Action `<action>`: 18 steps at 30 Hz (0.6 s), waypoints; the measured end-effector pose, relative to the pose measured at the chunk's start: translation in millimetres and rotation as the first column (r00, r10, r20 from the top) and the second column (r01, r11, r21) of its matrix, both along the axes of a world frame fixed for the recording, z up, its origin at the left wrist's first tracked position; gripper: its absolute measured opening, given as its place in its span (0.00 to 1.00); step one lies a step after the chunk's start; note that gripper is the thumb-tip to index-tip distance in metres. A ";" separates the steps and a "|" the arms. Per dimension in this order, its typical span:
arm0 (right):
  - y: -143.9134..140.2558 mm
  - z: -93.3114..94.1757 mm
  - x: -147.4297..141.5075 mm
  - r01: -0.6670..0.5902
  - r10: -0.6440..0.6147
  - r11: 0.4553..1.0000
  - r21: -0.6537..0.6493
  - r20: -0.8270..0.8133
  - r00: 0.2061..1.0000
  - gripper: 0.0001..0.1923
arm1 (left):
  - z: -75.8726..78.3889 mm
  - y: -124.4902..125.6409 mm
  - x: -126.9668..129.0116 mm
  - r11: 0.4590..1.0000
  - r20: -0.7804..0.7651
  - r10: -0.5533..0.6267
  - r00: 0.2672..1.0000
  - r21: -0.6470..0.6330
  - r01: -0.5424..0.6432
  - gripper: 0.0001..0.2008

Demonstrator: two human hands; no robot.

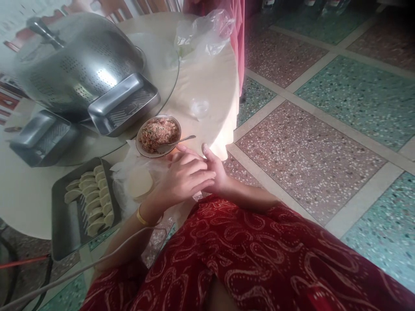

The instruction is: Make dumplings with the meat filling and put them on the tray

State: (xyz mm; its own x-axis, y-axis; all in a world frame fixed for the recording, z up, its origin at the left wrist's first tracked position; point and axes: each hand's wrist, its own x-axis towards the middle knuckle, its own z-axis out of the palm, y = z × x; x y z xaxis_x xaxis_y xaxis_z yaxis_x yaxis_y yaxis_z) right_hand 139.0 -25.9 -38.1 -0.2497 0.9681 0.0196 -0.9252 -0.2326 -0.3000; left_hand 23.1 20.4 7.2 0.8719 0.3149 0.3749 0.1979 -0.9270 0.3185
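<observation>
Our left hand (181,179) lies closed over our right hand (215,172) at the table's near edge, whatever they pinch hidden, with one tray (65,224) partly filled with dumplings (92,196), filling bowl (158,135) still heaped

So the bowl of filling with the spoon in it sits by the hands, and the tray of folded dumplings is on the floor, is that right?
Not quite. The bowl of filling with the spoon does sit by the hands, but the tray of folded dumplings lies on the table, at its near edge, as the head view shows.
</observation>
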 end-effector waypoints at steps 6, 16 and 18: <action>0.5 2.7 8.8 -0.064 0.062 0.990 -0.122 -0.022 0.998 0.32 | 6.6 2.4 -9.9 0.958 0.023 -0.040 0.999 0.283 0.032 0.04; 0.6 3.2 8.9 -0.089 0.088 0.986 -0.140 -0.012 0.996 0.33 | 4.2 -1.9 -11.7 0.967 0.054 -0.022 0.998 0.254 0.008 0.03; 0.6 4.0 8.4 -0.087 0.085 0.985 -0.150 -0.018 0.996 0.33 | 5.6 -1.9 -11.8 0.964 0.051 -0.002 0.999 0.266 -0.011 0.03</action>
State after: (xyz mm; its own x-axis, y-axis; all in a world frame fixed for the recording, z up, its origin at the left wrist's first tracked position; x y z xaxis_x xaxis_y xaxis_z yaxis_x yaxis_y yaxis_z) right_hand 147.4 -25.4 -34.1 -0.3328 0.9352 -0.1211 -0.9029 -0.3531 -0.2452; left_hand 11.3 18.5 12.8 0.8484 0.2017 0.4895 0.1922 -0.9788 0.0702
